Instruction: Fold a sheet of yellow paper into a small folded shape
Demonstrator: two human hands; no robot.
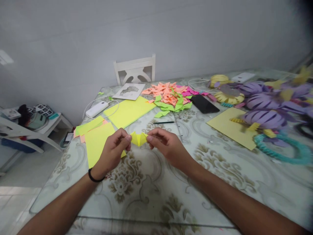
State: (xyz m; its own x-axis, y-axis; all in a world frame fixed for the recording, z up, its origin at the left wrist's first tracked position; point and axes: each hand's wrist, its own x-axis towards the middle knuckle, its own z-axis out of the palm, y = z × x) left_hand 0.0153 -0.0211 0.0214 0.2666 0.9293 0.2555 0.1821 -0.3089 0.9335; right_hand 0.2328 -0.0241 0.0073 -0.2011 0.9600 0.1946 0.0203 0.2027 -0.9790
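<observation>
A small folded piece of yellow paper (138, 139) is held up over the table between my two hands. My left hand (116, 145) pinches its left end between thumb and fingers; a black band circles that wrist. At the right end, my right hand (164, 142) grips it the same way. A crease runs down the paper's middle, and both sides slope up from it. Under and beside my left hand lie yellow paper sheets (97, 143). Beyond my hands is a heap of folded orange paper pieces (166, 91), with folded green pieces (173, 106) at its front.
A large yellow sheet stack (129, 111), a white power bank (97, 109), a dark pen (163, 122) and a black phone (204, 103) lie farther back. On the right are purple paper lanterns (265, 119) and a teal twisted ring (281, 153). A white chair (134, 67) stands behind the table.
</observation>
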